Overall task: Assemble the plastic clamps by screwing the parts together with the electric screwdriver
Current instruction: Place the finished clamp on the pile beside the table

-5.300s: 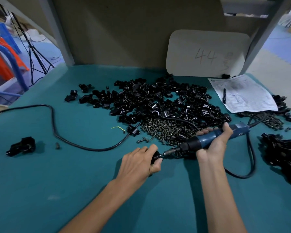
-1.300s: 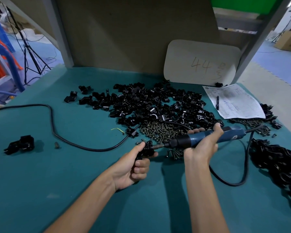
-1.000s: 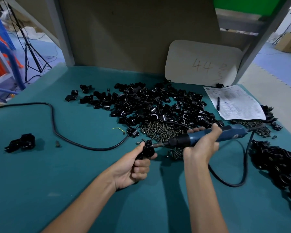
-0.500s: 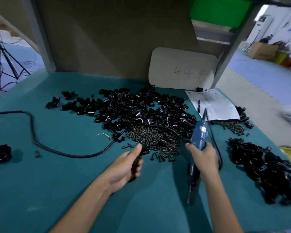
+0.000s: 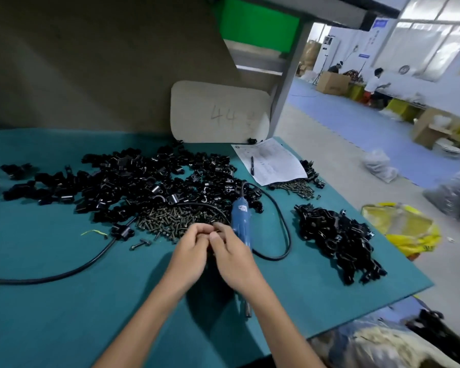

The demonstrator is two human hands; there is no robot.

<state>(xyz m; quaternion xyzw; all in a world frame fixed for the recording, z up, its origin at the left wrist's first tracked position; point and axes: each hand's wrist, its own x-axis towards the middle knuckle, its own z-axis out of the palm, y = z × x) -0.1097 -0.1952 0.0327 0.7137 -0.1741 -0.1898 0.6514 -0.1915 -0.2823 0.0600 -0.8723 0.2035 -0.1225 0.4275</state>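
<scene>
- Left hand (image 5: 190, 251) and right hand (image 5: 233, 254) meet mid-frame, fingers curled together; what they hold is hidden.
- Electric screwdriver (image 5: 241, 221) lies on the surface (image 5: 64, 301) beside the right hand: a nudge could roll it.
- A dropped piece could vanish among the screws (image 5: 170, 221).

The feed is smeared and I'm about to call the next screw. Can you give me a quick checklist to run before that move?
1. Electric screwdriver in hand: not ok. It lies on the table, passing beneath the right hand in this view.
2. Clamp part held: cannot tell. The left hand and right hand meet at the fingertips and hide whatever is between them.
3. Screws in reach: ok. The screw pile lies just beyond the fingers.
4. Loose clamp parts in stock: ok. They are heaped behind the screws.
5. Screwdriver cable clear of the hands: ok. It loops off to the right.
</scene>
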